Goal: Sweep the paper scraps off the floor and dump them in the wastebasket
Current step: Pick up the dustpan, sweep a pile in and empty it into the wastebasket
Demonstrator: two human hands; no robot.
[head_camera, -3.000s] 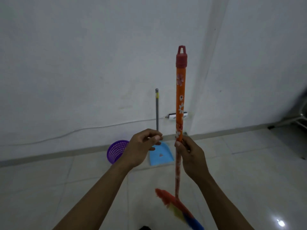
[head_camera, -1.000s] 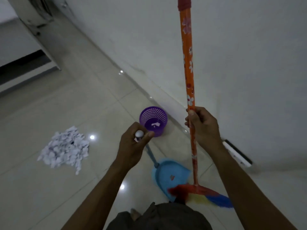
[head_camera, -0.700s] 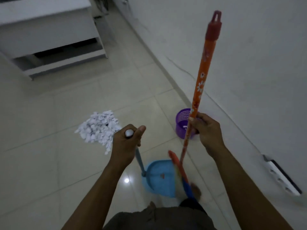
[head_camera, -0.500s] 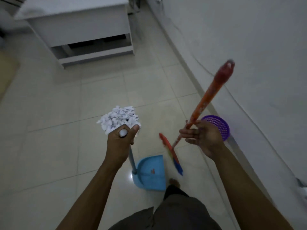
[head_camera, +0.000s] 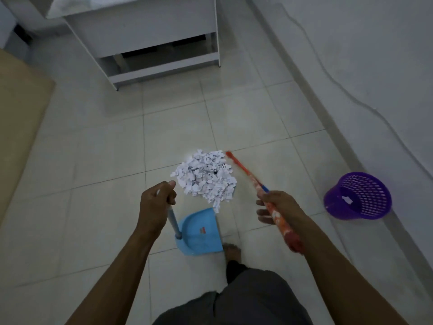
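Note:
A heap of white paper scraps (head_camera: 206, 178) lies on the tiled floor in front of me. My left hand (head_camera: 155, 205) grips the top of the grey handle of a blue dustpan (head_camera: 199, 232), which stands on the floor just behind the heap. My right hand (head_camera: 277, 207) holds the orange flowered stick of a broom (head_camera: 278, 218); its blurred bristle end (head_camera: 236, 163) reaches the heap's right edge. A purple mesh wastebasket (head_camera: 358, 198) stands by the right wall with a scrap inside.
A white cabinet (head_camera: 150, 36) on legs stands at the back. A tan board (head_camera: 21, 127) covers the floor at the left. A white cable (head_camera: 346, 92) runs along the right wall. My bare foot (head_camera: 232, 250) is beside the dustpan.
I have turned from the wall toward the scraps. The broom has swung down from upright until its bristles lie at the heap. The dustpan has come along to the heap's near side.

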